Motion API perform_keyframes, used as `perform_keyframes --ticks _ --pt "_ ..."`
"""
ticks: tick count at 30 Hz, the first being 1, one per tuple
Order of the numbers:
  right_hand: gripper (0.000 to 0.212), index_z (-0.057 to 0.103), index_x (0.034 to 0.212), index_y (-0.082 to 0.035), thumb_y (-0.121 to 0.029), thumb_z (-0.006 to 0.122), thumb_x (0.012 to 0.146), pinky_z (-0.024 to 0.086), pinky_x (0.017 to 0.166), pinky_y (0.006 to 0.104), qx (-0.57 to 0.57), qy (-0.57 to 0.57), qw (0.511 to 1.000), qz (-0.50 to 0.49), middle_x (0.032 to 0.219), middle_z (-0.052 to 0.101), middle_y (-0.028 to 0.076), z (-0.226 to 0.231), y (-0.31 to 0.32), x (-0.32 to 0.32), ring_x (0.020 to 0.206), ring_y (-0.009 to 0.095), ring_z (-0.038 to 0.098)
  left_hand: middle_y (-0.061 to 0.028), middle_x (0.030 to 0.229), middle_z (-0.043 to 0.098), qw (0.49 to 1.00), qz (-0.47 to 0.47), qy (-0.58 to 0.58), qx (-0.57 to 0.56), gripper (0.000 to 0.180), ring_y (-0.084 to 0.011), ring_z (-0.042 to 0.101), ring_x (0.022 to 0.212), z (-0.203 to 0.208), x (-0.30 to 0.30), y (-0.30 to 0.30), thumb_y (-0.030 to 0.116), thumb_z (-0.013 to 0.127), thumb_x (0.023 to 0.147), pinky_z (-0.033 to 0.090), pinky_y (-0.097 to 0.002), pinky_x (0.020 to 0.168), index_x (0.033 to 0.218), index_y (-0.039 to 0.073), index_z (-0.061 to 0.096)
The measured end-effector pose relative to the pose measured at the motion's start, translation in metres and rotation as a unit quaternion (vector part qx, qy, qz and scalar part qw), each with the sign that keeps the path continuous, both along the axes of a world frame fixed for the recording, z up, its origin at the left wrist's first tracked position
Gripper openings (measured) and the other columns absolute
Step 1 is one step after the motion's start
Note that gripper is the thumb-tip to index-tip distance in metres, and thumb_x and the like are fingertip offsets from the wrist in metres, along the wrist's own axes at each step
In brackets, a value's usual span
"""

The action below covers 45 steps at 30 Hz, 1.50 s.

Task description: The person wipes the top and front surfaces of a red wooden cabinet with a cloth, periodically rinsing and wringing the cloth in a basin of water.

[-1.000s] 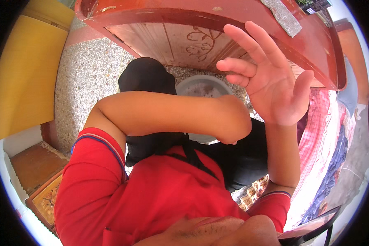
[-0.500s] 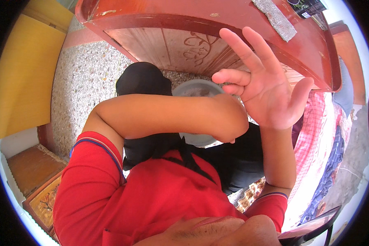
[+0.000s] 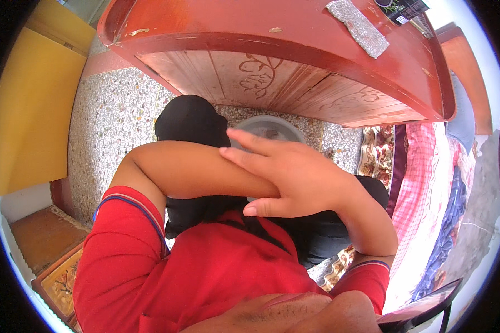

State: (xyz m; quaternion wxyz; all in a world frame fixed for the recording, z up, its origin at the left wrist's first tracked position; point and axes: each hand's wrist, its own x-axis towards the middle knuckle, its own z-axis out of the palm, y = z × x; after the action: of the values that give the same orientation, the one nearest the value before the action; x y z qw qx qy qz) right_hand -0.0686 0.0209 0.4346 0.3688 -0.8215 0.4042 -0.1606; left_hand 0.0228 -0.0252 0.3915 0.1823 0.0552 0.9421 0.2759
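At far left, a yellow panel (image 3: 36, 111), upright, above a low brown wooden piece (image 3: 47, 233) in the lower left. Next, a speckled floor (image 3: 108, 116), extending rightward behind a black-clad knee (image 3: 189, 119). Just below the knee in the frame, the left forearm (image 3: 200, 166), bare, laid across toward the centre. Left hand: covered from view, hence impossible to describe as open, closed or gripping. At upper centre, beyond the forearm, a grey basin (image 3: 294, 130) on the floor, only partly in sight (with murky, unidentifiable contents). At centre, the right hand (image 3: 286, 177), back uppermost, with extended, loosely parted fingers across the left forearm; nothing visibly gripped; light contact or narrow gap not distinguishable. Along the top, a vine-carved red cabinet (image 3: 222, 25); on it, at upper right, a grey textured strip (image 3: 361, 30) near a dark printed container (image 3: 400, 10). At right, a pink checked cloth (image 3: 419, 161).

Possible mishaps, as a judgement: a bumped or tipped basin, caused by a shift of the nearby knee or a blind drop of the left forearm, given the blocked line of sight; a slippery floor, in case of spilled liquid; a slip of the right hand, caused by damp skin or too loose a contact.
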Motion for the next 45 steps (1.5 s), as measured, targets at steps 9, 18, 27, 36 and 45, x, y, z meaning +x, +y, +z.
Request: perform_keyframes --ticks 9,18,27,36,45 --pt "0.068 0.044 0.137 -0.006 -0.04 0.065 0.082 0.048 0.082 0.0453 0.026 0.037 0.999 -0.005 0.109 0.06 0.02 -0.003 -0.001 0.004 0.096 0.039 0.06 -0.0141 0.096 0.065 1.0 0.007 0.005 0.005 0.03 -0.029 0.063 0.093 -0.006 0.002 0.004 0.032 0.064 0.083 0.048 -0.0414 0.078 0.096 0.005 0.068" --pt "0.069 0.042 0.139 -0.01 -0.042 0.065 0.083 0.047 0.081 0.0453 0.079 0.077 0.994 -0.007 0.106 0.061 0.02 -0.004 -0.001 0.002 0.094 0.04 0.059 -0.0146 0.105 0.064 1.0 0.005 0.02 -0.003 0.034 -0.0283 0.061 0.101 -0.014 -0.007 0.008 0.031 0.063 0.085 0.048 -0.0404 0.085 0.104 0.004 0.066" --pt "0.048 0.057 0.124 -0.002 -0.026 0.066 0.083 0.042 0.1 0.0422 -0.296 -0.028 0.912 -0.282 0.125 0.056 0.021 -0.011 -0.018 -0.04 0.118 0.038 0.053 -0.0151 0.115 0.063 0.99 -0.011 0.141 -0.026 0.038 -0.0276 0.059 0.11 -0.018 -0.022 0.019 0.03 0.062 0.086 0.047 -0.0394 0.091 0.113 0.003 0.064" --pt "0.055 0.054 0.126 -0.001 -0.037 0.062 0.086 0.036 0.104 0.0477 -0.443 0.165 0.771 -0.426 0.132 0.049 0.027 -0.01 -0.086 -0.108 0.124 0.04 0.047 -0.016 0.091 0.069 0.991 -0.089 -0.096 -0.029 0.035 -0.0355 0.066 0.09 -0.007 -0.023 0.023 0.035 0.065 0.083 0.053 -0.0452 0.076 0.092 0.002 0.071" --pt "0.059 0.046 0.136 -0.006 -0.044 0.053 0.092 0.031 0.107 0.052 -0.306 0.404 0.722 -0.471 0.142 0.043 0.021 -0.015 0.004 -0.173 0.132 0.036 0.039 -0.0161 0.089 0.068 0.999 -0.043 0.002 -0.014 0.032 -0.0357 0.066 0.085 -0.013 -0.01 0.005 0.033 0.063 0.082 0.052 -0.0468 0.073 0.093 0.003 0.066"
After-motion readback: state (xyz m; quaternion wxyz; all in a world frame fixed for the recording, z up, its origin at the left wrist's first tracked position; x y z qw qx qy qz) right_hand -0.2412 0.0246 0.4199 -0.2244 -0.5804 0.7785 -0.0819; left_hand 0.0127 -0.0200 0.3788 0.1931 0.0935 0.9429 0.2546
